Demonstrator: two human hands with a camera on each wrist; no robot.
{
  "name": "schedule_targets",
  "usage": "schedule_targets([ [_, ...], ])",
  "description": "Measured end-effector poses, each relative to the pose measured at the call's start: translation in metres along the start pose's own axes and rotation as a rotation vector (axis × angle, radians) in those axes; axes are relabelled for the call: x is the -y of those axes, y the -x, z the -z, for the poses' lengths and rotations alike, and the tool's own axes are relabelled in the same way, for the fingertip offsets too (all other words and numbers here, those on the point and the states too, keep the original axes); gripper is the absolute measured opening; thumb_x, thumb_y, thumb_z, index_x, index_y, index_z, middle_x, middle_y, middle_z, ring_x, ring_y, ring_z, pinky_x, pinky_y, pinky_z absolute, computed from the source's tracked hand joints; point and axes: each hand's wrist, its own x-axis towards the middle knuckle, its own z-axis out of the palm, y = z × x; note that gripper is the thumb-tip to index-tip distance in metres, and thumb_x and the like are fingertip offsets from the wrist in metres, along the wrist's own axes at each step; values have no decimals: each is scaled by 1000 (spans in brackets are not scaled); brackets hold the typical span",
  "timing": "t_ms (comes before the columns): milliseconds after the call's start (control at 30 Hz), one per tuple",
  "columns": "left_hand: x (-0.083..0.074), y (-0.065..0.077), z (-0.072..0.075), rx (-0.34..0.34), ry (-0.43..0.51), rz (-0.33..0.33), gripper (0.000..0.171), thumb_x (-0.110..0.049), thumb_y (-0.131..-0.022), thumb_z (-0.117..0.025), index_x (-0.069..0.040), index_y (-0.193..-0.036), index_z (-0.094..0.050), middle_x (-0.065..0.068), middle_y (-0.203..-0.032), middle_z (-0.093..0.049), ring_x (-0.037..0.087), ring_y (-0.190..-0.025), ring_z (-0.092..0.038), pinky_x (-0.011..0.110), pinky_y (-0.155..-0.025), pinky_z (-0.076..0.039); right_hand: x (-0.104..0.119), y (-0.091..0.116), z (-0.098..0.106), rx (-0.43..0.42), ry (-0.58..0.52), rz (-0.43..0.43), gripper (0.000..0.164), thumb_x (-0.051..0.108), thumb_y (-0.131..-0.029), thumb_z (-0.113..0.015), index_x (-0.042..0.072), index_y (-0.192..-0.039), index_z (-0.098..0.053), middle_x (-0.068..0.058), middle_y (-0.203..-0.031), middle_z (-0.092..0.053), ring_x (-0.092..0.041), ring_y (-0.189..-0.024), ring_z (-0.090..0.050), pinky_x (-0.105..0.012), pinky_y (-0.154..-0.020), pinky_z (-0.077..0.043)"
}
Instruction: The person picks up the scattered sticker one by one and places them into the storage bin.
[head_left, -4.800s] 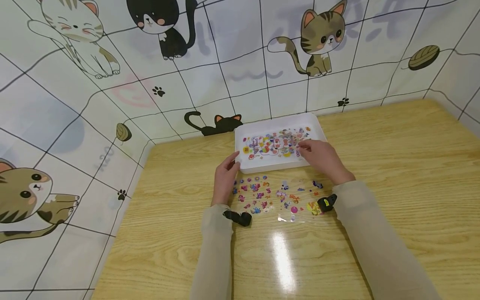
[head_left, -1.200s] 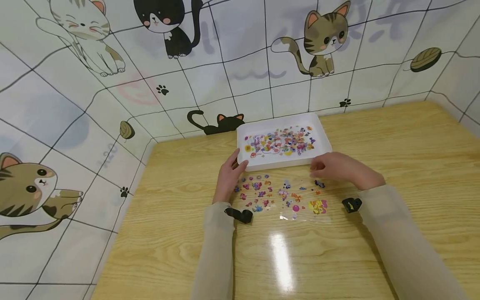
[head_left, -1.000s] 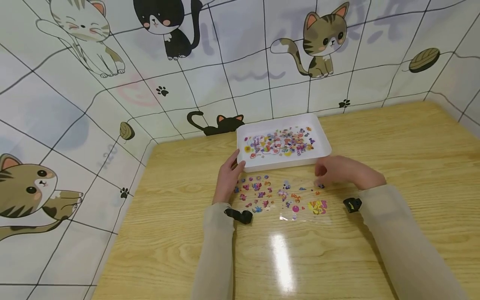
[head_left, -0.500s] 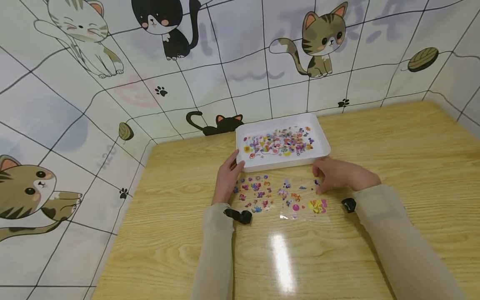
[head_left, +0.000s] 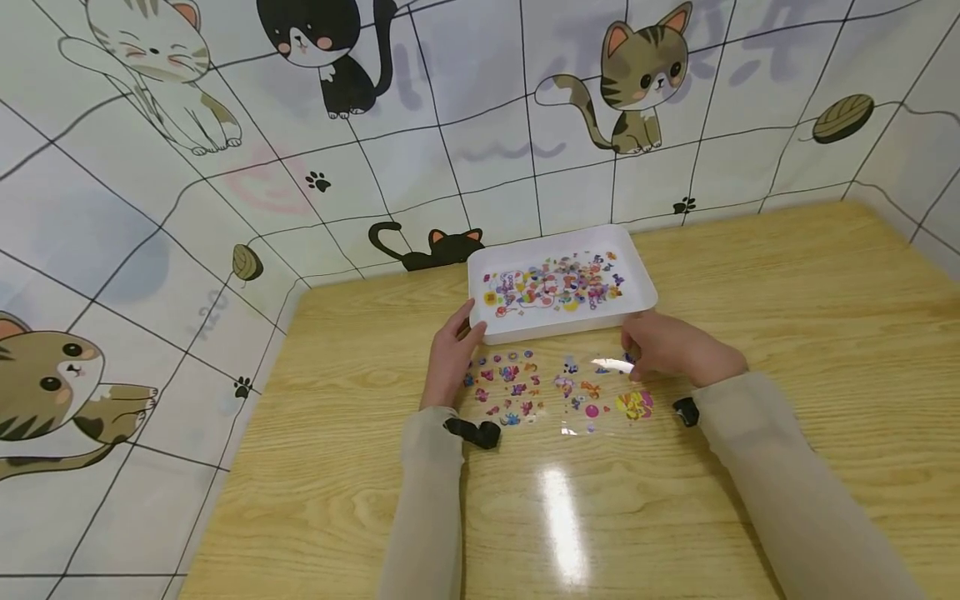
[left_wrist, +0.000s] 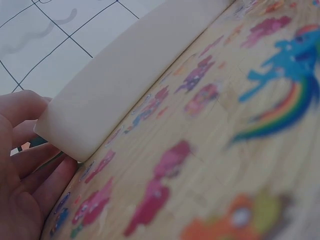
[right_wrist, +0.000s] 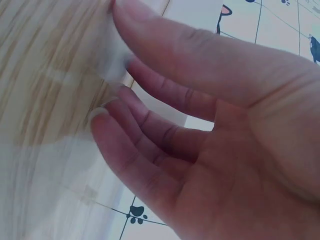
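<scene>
A white tray (head_left: 645, 302) with several colourful stickers (head_left: 555, 283) in it stands at the back of the table. My left hand (head_left: 447, 358) holds the tray's near left corner, thumb at the front and fingers along the side. In front of the tray lie two clear sticker sheets with small cartoon figures, a left sheet (head_left: 510, 392) and a right sheet (head_left: 588, 390). At the right sheet's far right corner, my right hand (head_left: 678, 348) pinches the film between thumb and index finger; a bright glare shows beside the fingertips. Its other fingers are loosely bent in the right wrist view.
The wooden table (head_left: 337, 500) meets a tiled wall (head_left: 495, 150) with cat drawings just behind the tray. Black wrist cameras sit on the left cuff (head_left: 474, 432) and the right cuff (head_left: 686, 412). A yellow and pink sticker (head_left: 635, 405) lies near the right hand.
My right hand has gone from over the tray to the right sheet's far corner and taken hold of it; more stickers lie in the tray's right part. My left hand stays at the tray.
</scene>
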Motion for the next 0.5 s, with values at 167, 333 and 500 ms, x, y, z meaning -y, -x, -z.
schedule_targets([
  [167,0,-1,0,-5,-2,16,44,-38,-87,-55,-41,-129,-42,-10,-133,-42,9,-118,-41,31,-96,-35,6,2,2,4,21,-14,29,11,-68,-76,2,-86,-55,-4,-75,-48,-19,-69,-44,-32,-62,-39],
  [333,-1,-1,0,-6,-2,12,45,-37,-87,-55,-39,-129,-42,-8,-133,-41,11,-119,-41,33,-96,-36,4,1,2,22,16,-18,27,12,-69,-76,3,-86,-57,-4,-76,-50,-18,-68,-45,-31,-61,-40],
  [500,-1,-1,-1,-6,-11,15,45,-37,-87,-55,-40,-129,-42,-8,-133,-42,11,-119,-41,33,-97,-35,-1,-2,1,50,6,-14,23,12,-70,-75,3,-86,-59,-4,-78,-51,-17,-67,-45,-30,-60,-40],
])
